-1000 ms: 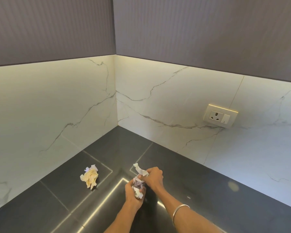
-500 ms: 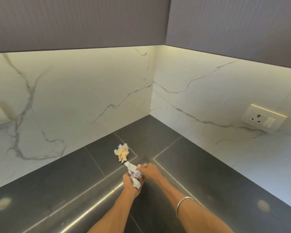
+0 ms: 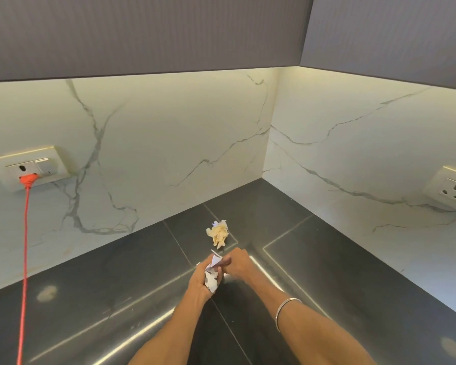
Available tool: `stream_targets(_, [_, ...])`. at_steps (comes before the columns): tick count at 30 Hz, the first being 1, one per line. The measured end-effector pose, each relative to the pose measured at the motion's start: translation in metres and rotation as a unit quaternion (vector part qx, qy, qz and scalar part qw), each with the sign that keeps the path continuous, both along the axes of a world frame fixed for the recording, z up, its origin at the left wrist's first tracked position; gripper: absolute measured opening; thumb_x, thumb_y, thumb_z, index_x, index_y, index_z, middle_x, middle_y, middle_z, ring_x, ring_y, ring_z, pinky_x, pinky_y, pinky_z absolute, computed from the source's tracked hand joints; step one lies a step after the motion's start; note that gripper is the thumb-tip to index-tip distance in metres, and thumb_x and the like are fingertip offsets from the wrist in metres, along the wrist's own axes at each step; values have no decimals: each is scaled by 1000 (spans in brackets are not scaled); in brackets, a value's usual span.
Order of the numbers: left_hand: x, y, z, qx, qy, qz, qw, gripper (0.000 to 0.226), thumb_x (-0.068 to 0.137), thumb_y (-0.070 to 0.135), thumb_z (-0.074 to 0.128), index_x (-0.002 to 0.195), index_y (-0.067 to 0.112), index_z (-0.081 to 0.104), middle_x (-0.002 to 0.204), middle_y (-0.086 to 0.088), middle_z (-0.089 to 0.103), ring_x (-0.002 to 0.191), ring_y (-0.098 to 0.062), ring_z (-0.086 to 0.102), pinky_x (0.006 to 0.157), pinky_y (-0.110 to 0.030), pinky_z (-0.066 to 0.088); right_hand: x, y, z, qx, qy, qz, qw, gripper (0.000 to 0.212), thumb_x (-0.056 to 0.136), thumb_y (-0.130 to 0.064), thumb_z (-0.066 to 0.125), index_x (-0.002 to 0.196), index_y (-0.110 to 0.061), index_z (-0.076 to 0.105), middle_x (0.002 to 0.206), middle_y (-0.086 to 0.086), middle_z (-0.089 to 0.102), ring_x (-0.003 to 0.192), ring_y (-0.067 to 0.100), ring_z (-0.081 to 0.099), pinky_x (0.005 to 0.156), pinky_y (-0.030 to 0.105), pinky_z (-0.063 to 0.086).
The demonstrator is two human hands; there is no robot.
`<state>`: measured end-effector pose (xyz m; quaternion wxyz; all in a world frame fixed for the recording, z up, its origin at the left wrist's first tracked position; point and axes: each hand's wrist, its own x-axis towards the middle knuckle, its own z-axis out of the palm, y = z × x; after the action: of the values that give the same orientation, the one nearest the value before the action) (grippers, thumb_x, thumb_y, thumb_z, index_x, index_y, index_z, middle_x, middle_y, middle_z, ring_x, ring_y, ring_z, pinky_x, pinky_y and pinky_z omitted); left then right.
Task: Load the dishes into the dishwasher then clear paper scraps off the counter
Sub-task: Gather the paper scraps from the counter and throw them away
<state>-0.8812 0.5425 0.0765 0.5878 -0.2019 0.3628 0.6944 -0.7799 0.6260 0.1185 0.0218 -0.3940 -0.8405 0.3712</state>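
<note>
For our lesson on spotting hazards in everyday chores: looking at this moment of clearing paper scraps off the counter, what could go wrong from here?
1. The left hand already holds crumpled white scraps, with the right hand pressed against them; reaching for more could loosen the grip and drop pieces.
2. The yellowish paper wad lies apart on the counter, beyond both hands, so it may be missed.
3. The red cord hangs plugged into the socket; a sweeping arm might snag it.

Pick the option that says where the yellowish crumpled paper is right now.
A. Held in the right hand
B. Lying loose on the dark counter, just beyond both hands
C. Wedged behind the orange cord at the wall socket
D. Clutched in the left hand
B: the yellowish crumpled paper lies on the counter beyond the hands; the left hand grips only white scraps.
</note>
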Motion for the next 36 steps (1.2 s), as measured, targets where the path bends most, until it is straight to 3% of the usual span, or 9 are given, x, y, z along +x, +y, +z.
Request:
stream_targets(5, [-12,14,17,59,1,39,997,11,77,5,65,83,-4,66,60,-15,66,39,-19,62,37,-22,51,-19,-1,-3,11,84,-88,993,17,80,-20,77,97,-18,79,89,-2,76,82,9,70,78,26,58])
stream_targets(10, [-31,20,-1,57,-41,83,994,14,92,6,57,104,0,59,91,-23,65,40,-22,61,42,-29,56,-32,15,2,-11,52,-42,998,26,78,-23,82,102,-15,78,97,0,74,83,11,66,72,16,51])
stream_targets(14, [-42,23,-10,14,-29,116,993,8,92,6,59,97,2,62,75,-16,65,45,-23,64,44,-27,56,-32,30,-3,27,57,-91,994,18,85,-9,69,99,-19,73,98,-4,70,89,10,64,81,23,52])
stream_targets(16, [-46,24,-11,5,-15,128,992,6,91,2,60,92,3,65,77,-16,65,48,-23,66,43,-26,55,-34,37,0,112,44,-101,988,27,89,-6,56,111,-22,59,109,-2,61,98,17,60,76,25,46])
stream_targets(18, [-49,26,-11,-4,1,128,992,7,91,0,60,90,4,65,80,-17,65,45,-23,65,37,-22,51,-41,49,2,176,2,-66,982,47,87,-12,62,129,-25,45,127,5,48,112,25,51,84,32,46])
stream_targets(22, [-60,35,-8,-3,-4,165,986,7,91,1,61,86,3,65,82,-17,64,49,-25,68,49,-29,57,-68,77,1,104,-101,-10,989,99,78,-43,76,153,-30,12,156,12,15,137,38,36,107,50,39])
stream_targets(27, [-62,43,-9,-7,-3,181,983,9,92,0,59,86,4,64,79,-15,61,42,-20,62,41,-23,53,-81,112,-11,78,-167,45,982,116,73,-51,78,156,-28,-1,163,8,-6,145,36,25,115,50,31])
stream_targets(32, [-63,43,-14,-29,40,180,982,11,90,-4,58,93,4,64,78,-16,58,36,-16,55,40,-19,49,-85,123,-25,117,-208,97,966,105,80,-53,72,156,-32,4,164,4,-7,147,41,14,115,51,28])
stream_targets(36, [-62,43,-16,-35,68,172,982,18,86,-7,58,96,6,67,82,-15,62,53,-20,63,53,-26,52,-89,113,-31,201,-200,140,949,63,92,-42,60,147,-27,35,152,6,35,139,34,32,109,44,34])
